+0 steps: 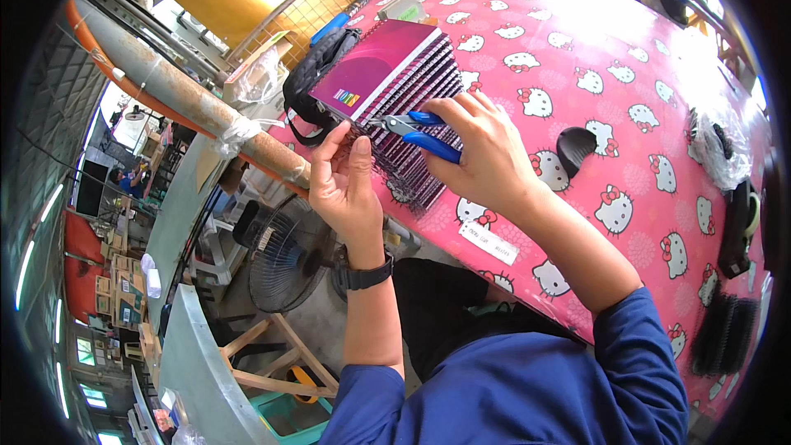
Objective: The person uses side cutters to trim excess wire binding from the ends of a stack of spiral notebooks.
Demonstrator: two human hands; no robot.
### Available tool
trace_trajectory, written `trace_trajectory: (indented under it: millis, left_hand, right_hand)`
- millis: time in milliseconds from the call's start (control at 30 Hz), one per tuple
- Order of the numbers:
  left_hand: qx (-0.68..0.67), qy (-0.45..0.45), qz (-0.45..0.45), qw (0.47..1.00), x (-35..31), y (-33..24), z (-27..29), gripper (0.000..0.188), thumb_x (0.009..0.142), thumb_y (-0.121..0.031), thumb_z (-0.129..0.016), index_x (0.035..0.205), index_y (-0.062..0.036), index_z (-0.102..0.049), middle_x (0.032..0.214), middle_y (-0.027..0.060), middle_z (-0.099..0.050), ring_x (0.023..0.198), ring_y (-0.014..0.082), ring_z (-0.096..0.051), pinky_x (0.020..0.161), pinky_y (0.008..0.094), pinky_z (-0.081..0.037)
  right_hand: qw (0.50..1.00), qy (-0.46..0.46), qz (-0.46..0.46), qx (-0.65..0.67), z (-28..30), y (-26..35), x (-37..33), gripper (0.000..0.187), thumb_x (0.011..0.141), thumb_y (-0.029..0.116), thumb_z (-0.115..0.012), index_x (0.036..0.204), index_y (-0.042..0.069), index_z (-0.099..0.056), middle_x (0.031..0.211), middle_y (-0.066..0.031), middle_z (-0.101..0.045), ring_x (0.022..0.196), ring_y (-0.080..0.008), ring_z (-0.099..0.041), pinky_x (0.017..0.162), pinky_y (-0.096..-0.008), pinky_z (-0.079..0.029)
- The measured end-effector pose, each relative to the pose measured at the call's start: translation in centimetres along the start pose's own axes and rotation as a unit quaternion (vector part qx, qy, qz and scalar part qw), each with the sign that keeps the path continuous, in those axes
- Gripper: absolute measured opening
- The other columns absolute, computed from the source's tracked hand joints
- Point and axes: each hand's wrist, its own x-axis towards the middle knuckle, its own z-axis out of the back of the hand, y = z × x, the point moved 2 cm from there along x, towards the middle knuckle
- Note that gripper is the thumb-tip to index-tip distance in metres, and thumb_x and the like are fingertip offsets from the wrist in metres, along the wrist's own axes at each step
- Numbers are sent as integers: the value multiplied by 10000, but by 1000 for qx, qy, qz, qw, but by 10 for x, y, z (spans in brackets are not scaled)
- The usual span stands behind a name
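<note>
Right hand [488, 148] encloses blue cutters [432, 146]; left hand [350, 194] is half open, its hold unclear. Trimming spiral notebooks [372, 66] appears underway; remainder indeterminable.

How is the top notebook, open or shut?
Shut: the top notebook lies on the stack, its purple cover facing up, no pages spread.

And here's the pink worktop [643, 173] (cartoon cats all over it), carrying a stack of purple spiral notebooks [375, 66], a black curved piece [577, 151], a white label [488, 243], and, along the right, clear plastic [725, 148], a tape dispenser [739, 235] and black coils [725, 334].
</note>
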Motion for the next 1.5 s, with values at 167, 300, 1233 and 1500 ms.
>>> trace_trajectory:
  millis: [167,300,1233,1500]
  left_hand:
    - [2,1,3,1000,-1,4,3,251,873,4,-645,1115,50,-602,1020,80,-616,890,115,-590,795,248,-492]
    - [30,5,-1,1000,-1,6,4,255,873,1,-647,1120,48,-604,1034,91,-621,896,117,-594,798,248,-491]
    - [11,-77,7,997,-13,9,-4,270,870,0,-650,1127,55,-587,1022,100,-636,872,124,-604,780,236,-501]
    - [47,-89,-18,995,-19,6,-8,253,907,-63,-624,1122,60,-574,963,98,-627,833,119,-595,737,243,-505]
  right_hand:
    - [994,-65,26,-80,-4,8,-1,405,647,182,-695,1014,61,-575,867,-118,-577,885,-306,-563,785,-421,-458]
    - [997,41,-40,-49,1,11,0,367,657,197,-706,972,65,-572,864,-113,-592,887,-302,-583,764,-413,-471]
    - [981,126,-136,-64,-1,12,1,324,670,234,-717,863,36,-549,847,-120,-609,915,-300,-589,742,-422,-462]
    - [986,-81,35,-139,-7,9,-6,285,679,201,-708,884,48,-584,734,-121,-597,697,-319,-621,641,-418,-492]
